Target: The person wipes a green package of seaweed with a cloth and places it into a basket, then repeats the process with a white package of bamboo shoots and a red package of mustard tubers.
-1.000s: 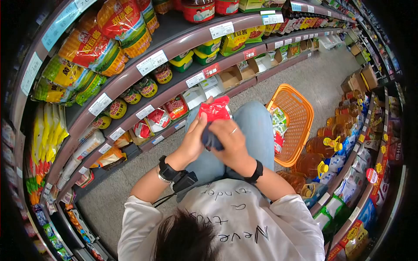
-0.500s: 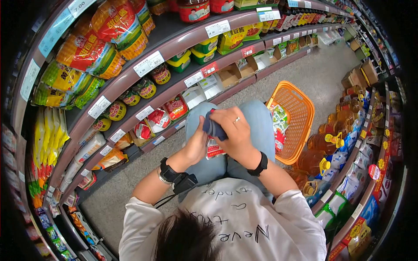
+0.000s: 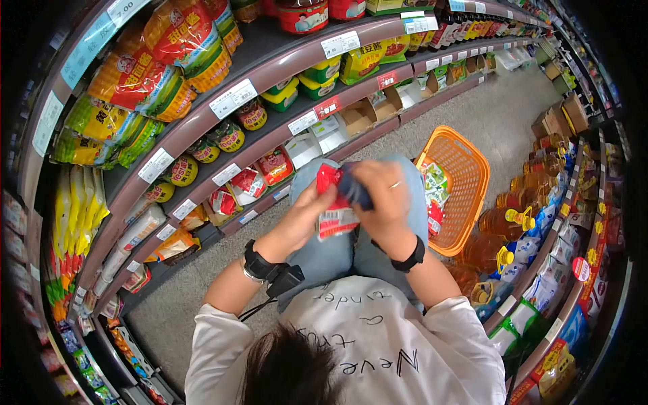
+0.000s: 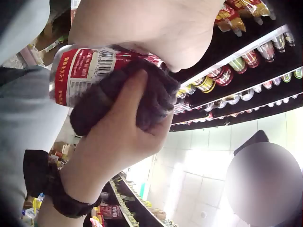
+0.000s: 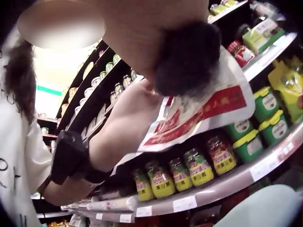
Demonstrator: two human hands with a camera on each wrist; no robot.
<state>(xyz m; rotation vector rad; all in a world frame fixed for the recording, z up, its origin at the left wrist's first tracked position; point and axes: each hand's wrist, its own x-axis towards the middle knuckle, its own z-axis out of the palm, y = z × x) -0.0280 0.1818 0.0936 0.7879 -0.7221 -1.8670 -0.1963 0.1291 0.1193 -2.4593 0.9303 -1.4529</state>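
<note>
In the head view my left hand grips a red and white packet above the lap, thumb across its side. My right hand, a ring on one finger, holds a dark blue-grey cloth against the packet's right side. Seen from the left wrist, the cloth is bunched under the right fingers and covers part of the packet, whose barcode and printed label show. The right wrist view has the dark cloth blurred over the packet's face.
An orange basket with several packets in it stands on the floor right of the knees. Shelves of jars, tubs and bags curve along the left. Large oil bottles line the right side.
The packet has turned in the left hand, so its barcode label now faces up below the fingers. The cloth in the right hand has moved over it, then to its right side.
</note>
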